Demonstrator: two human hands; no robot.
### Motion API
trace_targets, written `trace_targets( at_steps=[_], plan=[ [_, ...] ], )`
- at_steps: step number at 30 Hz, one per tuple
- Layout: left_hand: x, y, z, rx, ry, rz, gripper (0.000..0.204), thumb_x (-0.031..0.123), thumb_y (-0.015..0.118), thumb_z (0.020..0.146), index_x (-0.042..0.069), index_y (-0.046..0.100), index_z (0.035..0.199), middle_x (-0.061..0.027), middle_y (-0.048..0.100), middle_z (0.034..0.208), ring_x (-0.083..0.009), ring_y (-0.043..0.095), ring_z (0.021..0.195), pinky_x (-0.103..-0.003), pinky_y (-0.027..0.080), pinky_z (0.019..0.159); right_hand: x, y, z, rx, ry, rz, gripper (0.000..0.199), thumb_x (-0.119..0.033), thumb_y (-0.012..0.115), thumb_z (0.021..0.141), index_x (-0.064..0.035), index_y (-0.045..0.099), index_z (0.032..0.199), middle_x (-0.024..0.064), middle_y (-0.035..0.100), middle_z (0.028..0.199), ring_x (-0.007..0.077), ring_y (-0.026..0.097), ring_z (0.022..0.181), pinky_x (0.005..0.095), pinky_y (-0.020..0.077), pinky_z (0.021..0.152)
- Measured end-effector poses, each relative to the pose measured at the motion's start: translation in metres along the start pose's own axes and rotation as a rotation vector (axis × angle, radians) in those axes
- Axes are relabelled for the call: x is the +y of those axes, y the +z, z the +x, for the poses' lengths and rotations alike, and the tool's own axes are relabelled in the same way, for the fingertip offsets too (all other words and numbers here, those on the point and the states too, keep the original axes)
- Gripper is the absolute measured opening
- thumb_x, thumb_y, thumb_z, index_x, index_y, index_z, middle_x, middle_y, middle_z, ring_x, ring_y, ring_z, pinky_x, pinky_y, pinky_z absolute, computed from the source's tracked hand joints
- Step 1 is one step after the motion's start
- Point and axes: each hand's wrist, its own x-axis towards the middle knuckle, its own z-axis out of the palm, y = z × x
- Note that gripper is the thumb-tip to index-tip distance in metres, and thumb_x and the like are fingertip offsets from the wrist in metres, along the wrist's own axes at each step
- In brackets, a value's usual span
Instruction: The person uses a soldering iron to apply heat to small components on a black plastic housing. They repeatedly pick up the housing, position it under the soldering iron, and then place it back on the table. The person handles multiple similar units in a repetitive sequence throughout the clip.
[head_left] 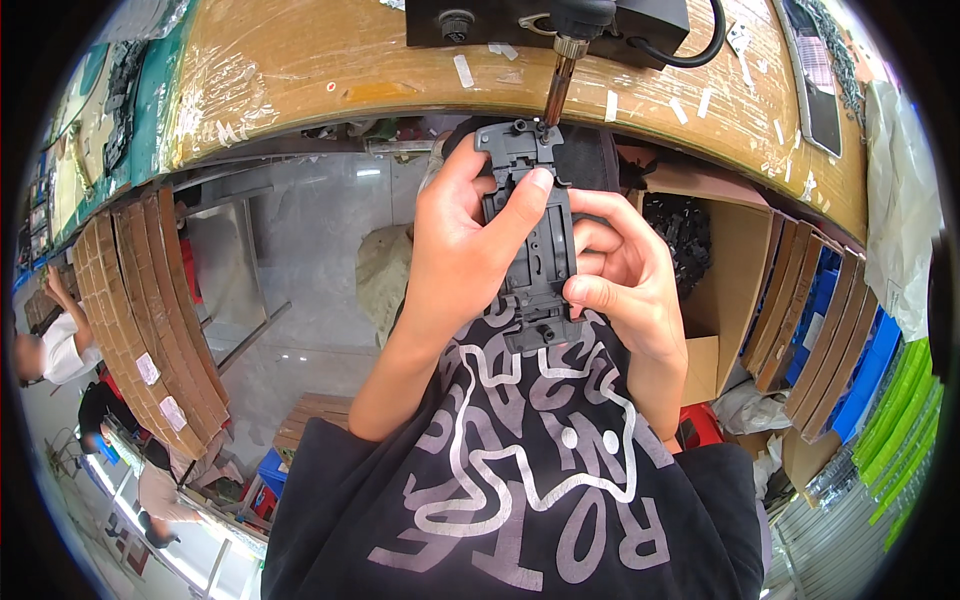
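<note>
Between my two hands is a long black moulded plastic part (535, 240), held up in front of my shirt. My left hand (475, 220) grips its upper left side, the thumb lying across its face. My right hand (625, 265) holds the lower right side with bent fingers and thumb. The metal shaft of a soldering-iron-like tool (562, 85) comes down from above, and its tip meets the upper right end of the part. Whether the tip touches a small insert there, I cannot make out.
A black box with a knob (455, 25) stands on the brown film-covered bench (300, 60). A phone-like device (815, 95) lies at the right. Below the bench, an open cardboard box (735, 240) holds black parts. Stacked cardboard (150, 320) stands at left; other people are farther off.
</note>
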Motion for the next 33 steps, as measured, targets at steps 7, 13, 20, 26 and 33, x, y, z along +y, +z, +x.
trace_targets(
  at_steps=[7, 13, 20, 26, 33],
  plan=[
    [0.002, 0.001, -0.002, 0.001, -0.015, -0.013, 0.020, 0.004, 0.053, 0.080, -0.001, 0.048, 0.098, -0.0036, 0.055, 0.087, -0.0061, 0.052, 0.072, -0.018, 0.043, 0.061, 0.002, -0.001, -0.002, -0.006, -0.003, 0.003, 0.052, 0.002, 0.064, 0.068, 0.0021, 0.038, 0.114, 0.0082, 0.055, 0.079, 0.0107, 0.055, 0.066, 0.0201, 0.0448, 0.053],
    [0.001, 0.000, 0.001, -0.010, 0.000, 0.009, 0.020, 0.004, 0.053, 0.080, 0.000, 0.048, 0.098, -0.0040, 0.055, 0.088, -0.0063, 0.052, 0.073, -0.019, 0.044, 0.061, 0.002, -0.002, 0.001, -0.005, -0.014, 0.000, 0.051, 0.003, 0.063, 0.069, 0.0022, 0.039, 0.114, 0.0079, 0.055, 0.079, 0.0106, 0.055, 0.066, 0.0204, 0.0447, 0.053],
    [-0.024, -0.014, 0.007, 0.033, 0.056, 0.277, 0.025, 0.014, 0.060, 0.077, -0.002, 0.050, 0.095, 0.0022, 0.047, 0.052, -0.0017, 0.038, 0.050, -0.017, 0.031, 0.044, 0.014, -0.017, 0.003, 0.094, -0.017, -0.268, 0.049, 0.004, 0.061, 0.071, 0.0009, 0.039, 0.114, 0.0042, 0.051, 0.078, 0.0091, 0.053, 0.068, 0.0201, 0.0444, 0.053],
    [0.004, -0.046, -0.006, 0.136, 0.038, 0.392, 0.014, 0.012, 0.055, 0.080, 0.002, 0.054, 0.091, 0.0040, 0.043, 0.052, -0.0006, 0.036, 0.048, -0.017, 0.028, 0.043, 0.051, -0.116, -0.007, 0.696, -0.135, -0.424, 0.047, 0.002, 0.058, 0.071, -0.0023, 0.041, 0.114, 0.0047, 0.050, 0.078, 0.0102, 0.052, 0.065, 0.0260, 0.0520, 0.052],
    [0.070, -0.056, 0.029, 0.172, 0.270, 0.330, 0.013, 0.012, 0.052, 0.083, 0.001, 0.055, 0.089, 0.0045, 0.044, 0.054, -0.0012, 0.036, 0.047, -0.017, 0.028, 0.043, 0.177, -0.386, -0.065, 1.416, -0.026, -0.058, 0.053, -0.005, 0.058, 0.074, -0.0057, 0.032, 0.120, 0.0156, 0.049, 0.097, 0.0270, 0.054, 0.068, 0.0427, 0.0519, 0.055]
  ],
)
